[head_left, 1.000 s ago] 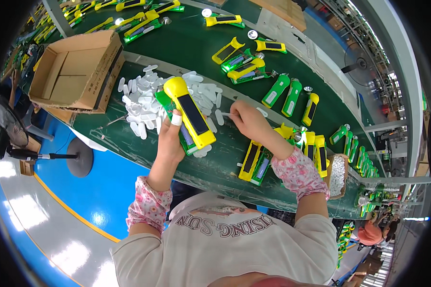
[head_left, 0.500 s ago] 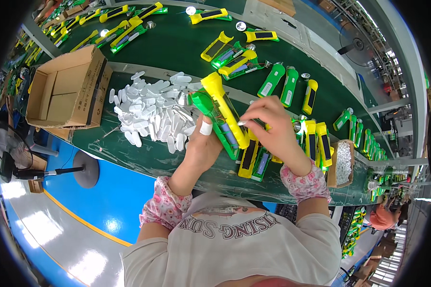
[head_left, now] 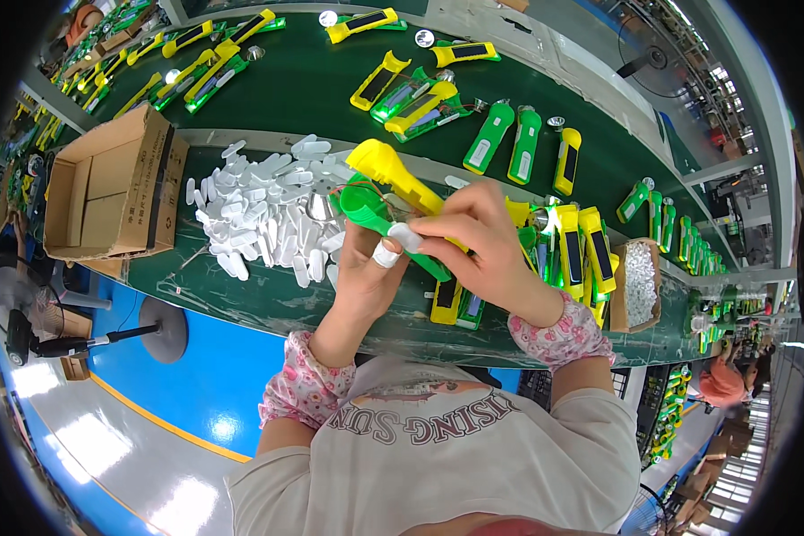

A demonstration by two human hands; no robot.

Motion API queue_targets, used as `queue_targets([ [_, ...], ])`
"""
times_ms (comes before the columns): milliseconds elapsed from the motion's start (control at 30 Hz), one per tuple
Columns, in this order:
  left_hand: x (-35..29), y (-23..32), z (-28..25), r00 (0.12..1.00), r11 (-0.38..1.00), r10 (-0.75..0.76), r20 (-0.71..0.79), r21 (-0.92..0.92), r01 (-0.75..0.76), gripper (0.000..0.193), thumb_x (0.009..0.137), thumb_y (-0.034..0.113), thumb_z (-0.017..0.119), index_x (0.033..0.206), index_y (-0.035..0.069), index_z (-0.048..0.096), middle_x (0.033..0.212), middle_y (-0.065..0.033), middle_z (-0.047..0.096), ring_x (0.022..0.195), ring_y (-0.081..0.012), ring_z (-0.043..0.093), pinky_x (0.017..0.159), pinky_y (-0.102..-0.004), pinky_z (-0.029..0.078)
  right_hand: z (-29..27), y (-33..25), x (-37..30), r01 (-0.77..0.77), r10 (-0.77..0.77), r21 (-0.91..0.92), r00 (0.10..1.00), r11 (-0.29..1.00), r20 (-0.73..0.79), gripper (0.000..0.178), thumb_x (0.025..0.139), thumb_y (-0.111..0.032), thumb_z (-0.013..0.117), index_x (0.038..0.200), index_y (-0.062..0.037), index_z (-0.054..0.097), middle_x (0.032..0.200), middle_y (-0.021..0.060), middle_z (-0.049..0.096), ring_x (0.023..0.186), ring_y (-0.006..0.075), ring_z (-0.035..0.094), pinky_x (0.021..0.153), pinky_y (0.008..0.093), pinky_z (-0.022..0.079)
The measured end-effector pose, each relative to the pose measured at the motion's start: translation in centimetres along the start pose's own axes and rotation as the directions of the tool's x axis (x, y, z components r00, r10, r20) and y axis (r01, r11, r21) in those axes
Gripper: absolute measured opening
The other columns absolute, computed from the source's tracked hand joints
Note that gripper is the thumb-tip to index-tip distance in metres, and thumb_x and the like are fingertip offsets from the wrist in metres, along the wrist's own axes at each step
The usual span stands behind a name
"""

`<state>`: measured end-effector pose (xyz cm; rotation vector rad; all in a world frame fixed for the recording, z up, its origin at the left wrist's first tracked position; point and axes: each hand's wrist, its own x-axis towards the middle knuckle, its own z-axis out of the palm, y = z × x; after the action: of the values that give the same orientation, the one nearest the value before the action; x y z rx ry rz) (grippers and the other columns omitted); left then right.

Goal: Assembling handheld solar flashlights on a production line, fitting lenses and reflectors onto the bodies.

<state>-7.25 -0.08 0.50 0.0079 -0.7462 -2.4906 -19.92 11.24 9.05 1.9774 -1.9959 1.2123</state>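
Observation:
In the middle, my left hand (head_left: 369,275) is closed around an opened flashlight, its thumb wrapped in white tape. The flashlight has a green casing half (head_left: 364,205) and a yellow casing half (head_left: 386,166), with thin wires showing between them. My right hand (head_left: 482,239) pinches a white oval piece (head_left: 406,237) against the green half, beside my left thumb. A shiny round reflector (head_left: 320,207) sits next to the flashlight's head end. Part of the flashlight's lower body is hidden behind my right hand. To the left lies a heap of white oval pieces (head_left: 259,214).
An open cardboard box (head_left: 107,188) stands left of the heap. At the right is a small box of tiny white parts (head_left: 639,284). Opened flashlights (head_left: 572,246) lie by my right forearm, and several more green flashlights (head_left: 489,136) lie across the green bench. A fan (head_left: 27,335) stands at lower left.
My right hand has moved left along the flashlight to my left thumb, bringing the white piece against the green half. The flashlight has turned a little in my left hand.

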Motion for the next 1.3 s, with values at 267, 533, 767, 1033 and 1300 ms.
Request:
queue_targets([
  [267, 0.7, 1.2, 2.2, 0.998, 0.974, -0.020, -0.060, -0.226, 0.006, 0.051, 0.101, 0.033, 0.050, 0.142, 0.010, 0.032, 0.138, -0.0097, 0.046, 0.128, -0.0257, 0.046, 0.109, -0.0458, 0.035, 1.8, 0.3, -1.8, -0.365, 0.358, 0.108, 0.931, 0.925, 0.073, 0.046, 0.095, -0.020, 0.059, 0.135, -0.0008, 0.049, 0.110, 0.0143, 0.051, 0.093, 0.0249, 0.054, 0.080, 0.0335, 0.045],
  [533, 1.6, 0.0, 2.0, 0.887, 0.997, 0.045, -0.460, -0.038, -0.071, 0.033, 0.103, 0.031, 0.048, 0.126, 0.007, 0.048, 0.107, -0.0060, 0.057, 0.096, -0.0166, 0.058, 0.082, -0.0326, 0.049, 3.5, 0.5, -2.5, -0.330, 0.336, 0.219, 0.942, 0.918, 0.008, 0.033, 0.101, -0.017, 0.044, 0.124, 0.0035, 0.057, 0.099, 0.0156, 0.055, 0.090, 0.0263, 0.056, 0.080, 0.0330, 0.044],
  [767, 1.7, -1.3, 0.5, 0.852, 0.969, 0.168, -0.496, 0.243, -0.049, 0.027, 0.099, 0.015, 0.047, 0.124, 0.006, 0.050, 0.104, -0.0044, 0.056, 0.090, -0.0140, 0.053, 0.081, -0.0278, 0.044, 4.5, -1.1, -2.6, -0.365, 0.362, 0.079, 0.931, 0.928, 0.046, 0.037, 0.100, -0.016, 0.046, 0.133, -0.0011, 0.052, 0.100, 0.0152, 0.052, 0.088, 0.0255, 0.053, 0.081, 0.0320, 0.044],
  [1033, 1.3, -1.6, 1.1, 0.938, 0.975, 0.180, -0.297, 0.180, -0.130, 0.037, 0.105, 0.034, 0.043, 0.121, 0.001, 0.047, 0.113, -0.0154, 0.061, 0.103, -0.0276, 0.063, 0.094, -0.0387, 0.050, 5.8, -0.7, -4.0, -0.302, 0.301, 0.014, 0.953, 0.953, 0.048, 0.055, 0.089, -0.005, 0.061, 0.142, -0.0042, 0.047, 0.105, 0.0153, 0.044, 0.093, 0.0277, 0.053, 0.084, 0.0340, 0.046],
  [1300, 1.3, 2.0, 1.4, 0.979, 0.997, -0.079, -0.188, 0.009, 0.082, 0.035, 0.101, 0.024, 0.054, 0.126, 0.001, 0.044, 0.125, -0.0168, 0.057, 0.114, -0.0247, 0.059, 0.102, -0.0411, 0.046, 2.5, 0.9, -5.2, -0.194, 0.158, 0.295, 0.977, 0.936, 0.142, 0.058, 0.089, -0.004, 0.062, 0.144, -0.0040, 0.043, 0.138, 0.0196, 0.043, 0.119, 0.0325, 0.050, 0.099, 0.0388, 0.042],
])
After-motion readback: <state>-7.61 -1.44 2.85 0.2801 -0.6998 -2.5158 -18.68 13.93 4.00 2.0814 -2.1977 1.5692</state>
